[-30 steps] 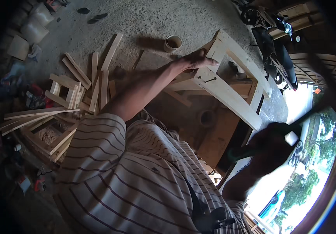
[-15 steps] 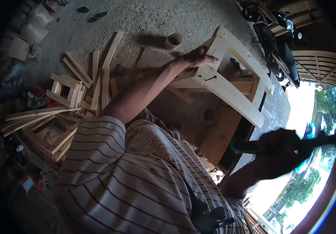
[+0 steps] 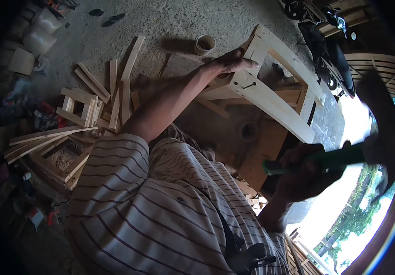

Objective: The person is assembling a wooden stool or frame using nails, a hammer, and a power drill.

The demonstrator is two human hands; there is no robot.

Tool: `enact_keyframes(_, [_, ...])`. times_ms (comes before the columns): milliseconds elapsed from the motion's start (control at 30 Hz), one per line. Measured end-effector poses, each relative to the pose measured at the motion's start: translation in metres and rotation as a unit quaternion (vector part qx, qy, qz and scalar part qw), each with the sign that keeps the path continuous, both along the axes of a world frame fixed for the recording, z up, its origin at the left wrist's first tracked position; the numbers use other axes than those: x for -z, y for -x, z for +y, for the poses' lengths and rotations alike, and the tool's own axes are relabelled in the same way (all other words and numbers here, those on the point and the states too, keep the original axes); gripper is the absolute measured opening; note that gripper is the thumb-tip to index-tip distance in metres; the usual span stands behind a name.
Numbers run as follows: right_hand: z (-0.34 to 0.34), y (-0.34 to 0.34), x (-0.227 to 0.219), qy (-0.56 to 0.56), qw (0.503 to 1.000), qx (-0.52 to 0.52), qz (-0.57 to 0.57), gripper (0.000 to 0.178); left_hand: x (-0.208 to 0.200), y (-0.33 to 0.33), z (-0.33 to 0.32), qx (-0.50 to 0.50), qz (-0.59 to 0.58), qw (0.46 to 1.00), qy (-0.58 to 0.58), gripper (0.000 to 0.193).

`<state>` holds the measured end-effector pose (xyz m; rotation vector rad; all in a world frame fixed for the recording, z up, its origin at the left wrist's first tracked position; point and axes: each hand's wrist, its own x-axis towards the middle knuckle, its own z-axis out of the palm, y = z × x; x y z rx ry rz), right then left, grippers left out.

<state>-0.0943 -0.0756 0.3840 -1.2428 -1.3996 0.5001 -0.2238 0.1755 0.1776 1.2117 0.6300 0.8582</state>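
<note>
My left hand [image 3: 235, 63] is closed on the corner of a pale wooden frame [image 3: 277, 110], its thumb lying along the top piece. Close to that hand, a nail [image 3: 249, 85] sticks out at a slant from the frame's near rail, beside a dark hole or nail head. On the right, my right hand [image 3: 309, 174] wraps round the green handle of a claw hammer [image 3: 339, 157]. The hammer's dark curved head is raised at the far right, apart from the frame. My right fingers are in shadow.
Loose wood strips [image 3: 119, 101] and small wooden frames [image 3: 67, 156] lie at the left. A pail [image 3: 205, 44] stands on the rough floor beyond my left hand. Motorcycles [image 3: 328, 55] are parked at the far right, near a slatted gate [image 3: 376, 68] and a bright opening.
My right hand has shifted a little left, and the hammer has turned so its head now shows broadside. The left hand keeps its hold; the frame has barely moved.
</note>
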Motion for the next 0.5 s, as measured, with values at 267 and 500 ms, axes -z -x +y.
enact_keyframes(267, [0.015,0.006,0.053,0.274,0.896,-0.038,-0.347,0.052,-0.003,0.000,0.000,-0.013,0.007,1.000,-0.023,0.063])
enact_keyframes(500, [-0.013,-0.011,0.021,0.246,0.951,0.089,-0.165,0.047,-0.020,0.006,-0.007,-0.176,0.122,0.973,-0.087,0.059])
